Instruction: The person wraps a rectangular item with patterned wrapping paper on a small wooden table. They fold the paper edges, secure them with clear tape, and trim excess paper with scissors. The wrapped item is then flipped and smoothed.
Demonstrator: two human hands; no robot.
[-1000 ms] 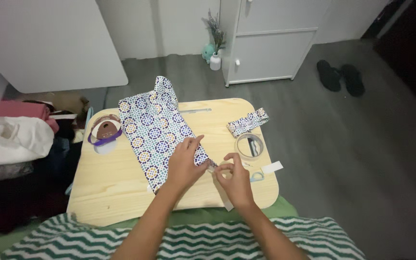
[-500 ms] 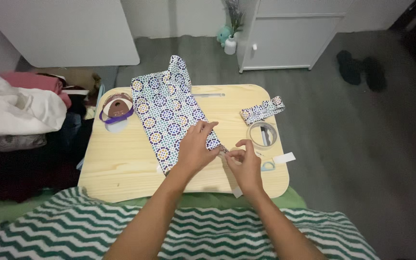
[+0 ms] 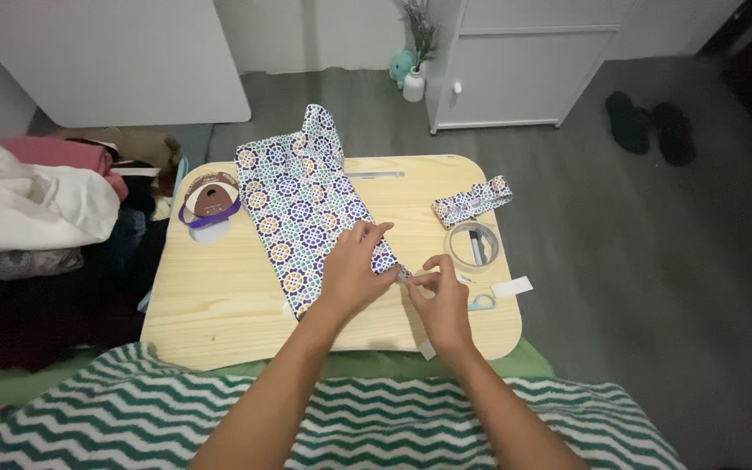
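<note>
counter [image 3: 219, 305]: pale wood, over a green zigzag blanket; nothing on it has shifted in the last second.
patterned cloth [image 3: 302, 204]: long strip running from the far edge to the near middle, unmoved.
left hand [image 3: 352, 271]: flat and spread on the cloth's near right corner, still pressing it down.
right hand [image 3: 439, 300]: just right of that corner, thumb and fingers pinched on a thin white strip [image 3: 421, 334]; it has lifted slightly, so the strip looks drawn tauter.
tape roll [image 3: 473, 245]: clear ring to the right, untouched.
</note>
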